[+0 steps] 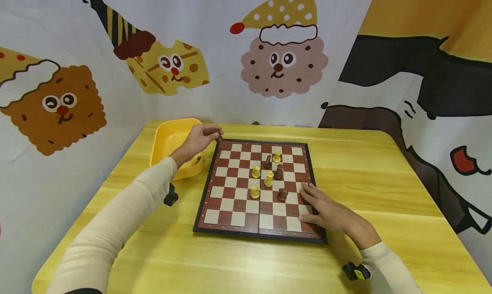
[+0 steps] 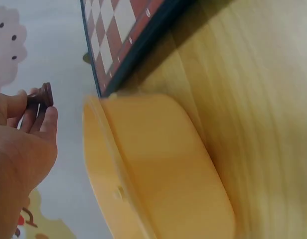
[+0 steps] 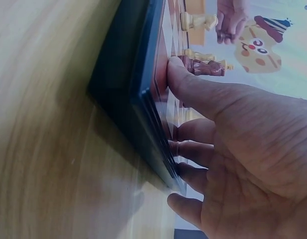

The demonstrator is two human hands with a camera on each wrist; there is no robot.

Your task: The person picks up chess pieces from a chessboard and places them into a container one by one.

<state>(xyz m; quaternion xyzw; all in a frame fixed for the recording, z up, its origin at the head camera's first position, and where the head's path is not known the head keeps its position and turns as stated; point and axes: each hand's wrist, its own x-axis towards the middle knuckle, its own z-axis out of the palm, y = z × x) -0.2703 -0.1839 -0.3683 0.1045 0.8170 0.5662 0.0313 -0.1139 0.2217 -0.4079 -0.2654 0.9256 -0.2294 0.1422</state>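
In the head view my left hand (image 1: 195, 141) pinches a dark brown chess piece (image 1: 219, 135) beside the far left corner of the chessboard (image 1: 226, 230). The left wrist view shows the piece's round base (image 2: 48, 94) clear of the fingertips; its top is hidden by them. My right hand (image 1: 328, 211) rests on the board's right edge, fingers spread and fairly straight. On the board stand several pieces: yellow knights (image 1: 255, 192), a taller yellow piece (image 1: 269, 179), a dark knight (image 1: 282, 194) and other dark pieces (image 1: 279, 172).
A yellow plastic tub (image 1: 188, 173) stands left of the board, under my left wrist. The yellow wooden table (image 1: 365, 153) extends to the right of the board. A patterned curtain (image 1: 223, 85) hangs behind the table.
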